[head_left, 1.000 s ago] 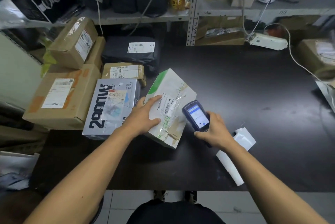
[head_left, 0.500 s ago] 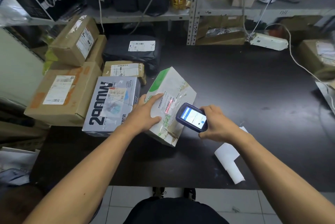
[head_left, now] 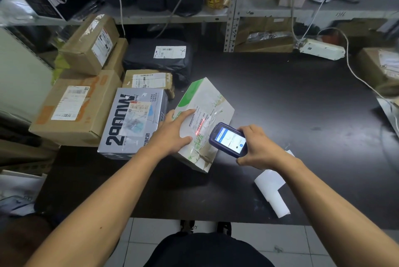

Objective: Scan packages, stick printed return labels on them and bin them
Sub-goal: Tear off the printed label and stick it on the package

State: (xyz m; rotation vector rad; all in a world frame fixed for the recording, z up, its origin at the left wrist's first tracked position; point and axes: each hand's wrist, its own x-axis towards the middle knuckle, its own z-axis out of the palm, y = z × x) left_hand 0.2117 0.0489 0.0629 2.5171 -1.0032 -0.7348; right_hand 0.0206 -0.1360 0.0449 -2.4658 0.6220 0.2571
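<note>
A white and green taped box (head_left: pixel 212 102) lies on the black table (head_left: pixel 291 102) in front of me. My left hand (head_left: pixel 172 131) presses flat on its top, fingers spread beside the shipping label. My right hand (head_left: pixel 258 148) grips a dark blue handheld scanner (head_left: pixel 228 139) with a lit screen, held just over the box's right edge. A red scan line glows on the label's barcode (head_left: pixel 199 129). White printed label strips (head_left: pixel 273 191) lie on the table under my right forearm.
A grey "2900W" box (head_left: pixel 131 122) sits left of the scanned box, with brown cartons (head_left: pixel 73 111) and a black mailer bag (head_left: pixel 159 59) behind. Metal shelving holds clutter at the back. A white power strip (head_left: pixel 321 48) and cable lie back right.
My right hand has brought the scanner left and tilted it toward the box; a red scan line now lies on the barcode. My left hand stays on the box.
</note>
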